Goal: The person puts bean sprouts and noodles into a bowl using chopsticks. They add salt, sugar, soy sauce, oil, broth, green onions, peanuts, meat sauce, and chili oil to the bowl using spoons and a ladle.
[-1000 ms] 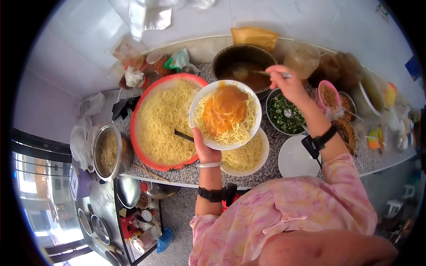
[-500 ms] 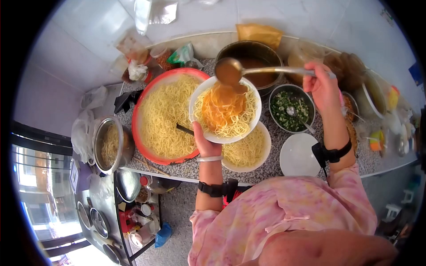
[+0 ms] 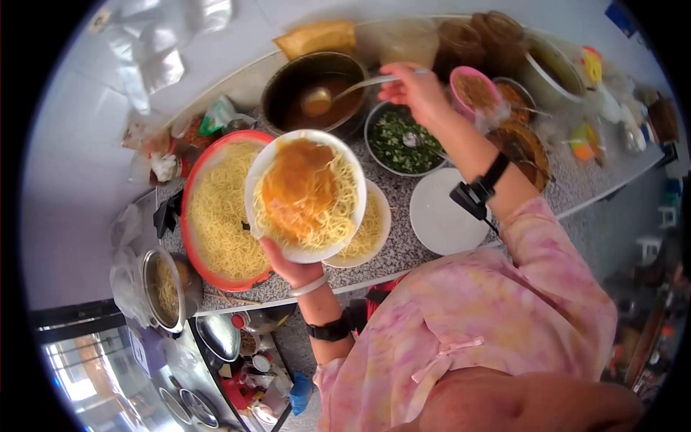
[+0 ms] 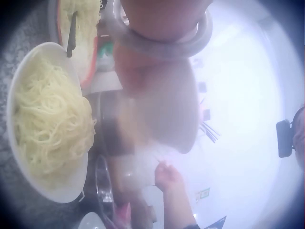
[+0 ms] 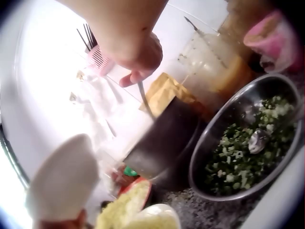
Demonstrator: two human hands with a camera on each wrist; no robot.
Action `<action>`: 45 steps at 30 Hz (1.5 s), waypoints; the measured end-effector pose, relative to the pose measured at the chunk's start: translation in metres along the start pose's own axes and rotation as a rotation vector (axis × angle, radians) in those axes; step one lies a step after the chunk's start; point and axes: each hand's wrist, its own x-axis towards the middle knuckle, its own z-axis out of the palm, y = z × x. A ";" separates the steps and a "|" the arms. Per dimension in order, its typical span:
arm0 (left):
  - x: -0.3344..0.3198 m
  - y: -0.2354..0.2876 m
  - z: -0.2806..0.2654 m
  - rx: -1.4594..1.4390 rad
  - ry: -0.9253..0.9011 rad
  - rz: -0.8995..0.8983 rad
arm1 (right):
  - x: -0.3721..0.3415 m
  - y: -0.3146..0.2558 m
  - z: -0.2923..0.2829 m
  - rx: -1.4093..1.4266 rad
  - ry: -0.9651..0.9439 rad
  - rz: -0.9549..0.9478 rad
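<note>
- Left hand (image 3: pixel 294 271) is gripping a white bowl (image 3: pixel 309 255) at its near-left rim, thumb lying along the side; finger spread underneath isn't showing, can't tell.
- White bowl is being held up off the speckled countertop (image 3: pixel 399 248), toward its front edge, partly covering a second noodle bowl (image 4: pixel 14 124) in the head view.
- Right hand (image 3: pixel 417 92) is holding the ladle (image 3: pixel 317 102) by its handle, fingers curled in; scoop is sitting inside a dark pot (image 5: pixel 164 145) toward the back edge.
- Risk: bowl is probably depending on one hand alone; a wrist tilt could be sending noodles over the rim.
- Risk: an overfull ladle could be dripping on the countertop or into the steel bowl (image 5: pixel 193 164) of chopped greens.
- Textures: orange-brown sauce (image 3: pixel 299 187) is coating thin, tangled yellow noodles (image 3: pixel 338 216); ladle is looking metallic, long-handled; pot is showing deep, round walls.
</note>
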 end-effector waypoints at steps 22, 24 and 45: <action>-0.100 -0.030 0.006 -0.012 0.196 -0.016 | -0.004 0.096 -0.110 -1.699 -0.353 -0.240; -0.102 -0.033 0.007 -0.017 0.198 -0.017 | 0.000 0.114 -0.119 -1.572 -0.460 -0.238; -0.060 -0.097 0.043 -0.042 0.063 -0.178 | -0.073 -0.010 -0.094 -1.543 -0.236 -0.408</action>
